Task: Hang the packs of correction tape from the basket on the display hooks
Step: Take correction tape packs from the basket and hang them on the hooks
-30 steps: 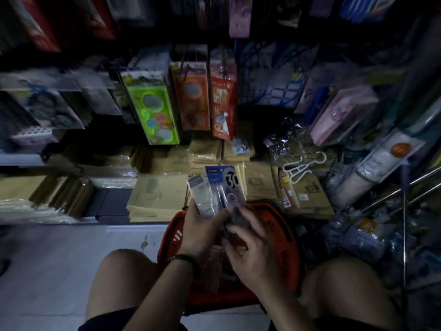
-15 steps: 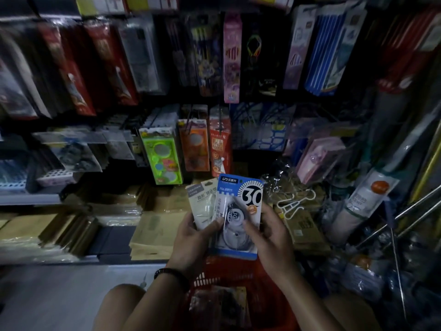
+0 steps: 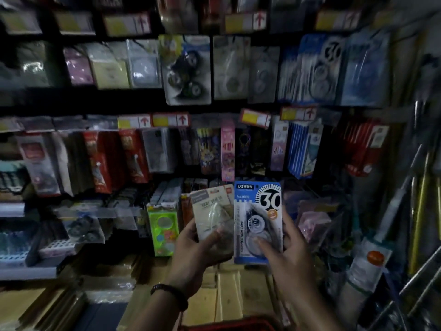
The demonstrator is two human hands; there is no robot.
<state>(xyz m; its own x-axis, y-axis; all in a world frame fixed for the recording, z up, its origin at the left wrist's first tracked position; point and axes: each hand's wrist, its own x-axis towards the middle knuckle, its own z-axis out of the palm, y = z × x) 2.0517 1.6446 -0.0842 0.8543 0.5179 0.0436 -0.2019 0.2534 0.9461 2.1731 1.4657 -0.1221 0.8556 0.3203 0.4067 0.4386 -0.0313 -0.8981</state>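
So, I'm hanging nothing yet.
My left hand [image 3: 191,249] is gripping the beige pack [image 3: 210,211], right hand [image 3: 293,259] the blue pack [image 3: 257,211].

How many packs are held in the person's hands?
2. A grey pack is in the left hand; a blue pack marked 30 is in the right hand, beside it. Others may be hidden behind them.

Your left grip [image 3: 191,256] holds a pale pack [image 3: 210,211] of correction tape upright. Your right grip [image 3: 294,266] pinches the blue "30" pack [image 3: 259,211], touching it at 3 o'clock. Similar blue packs [image 3: 317,70] hang at 1 o'clock. The red basket [image 3: 229,326] rim shows at 6 o'clock.
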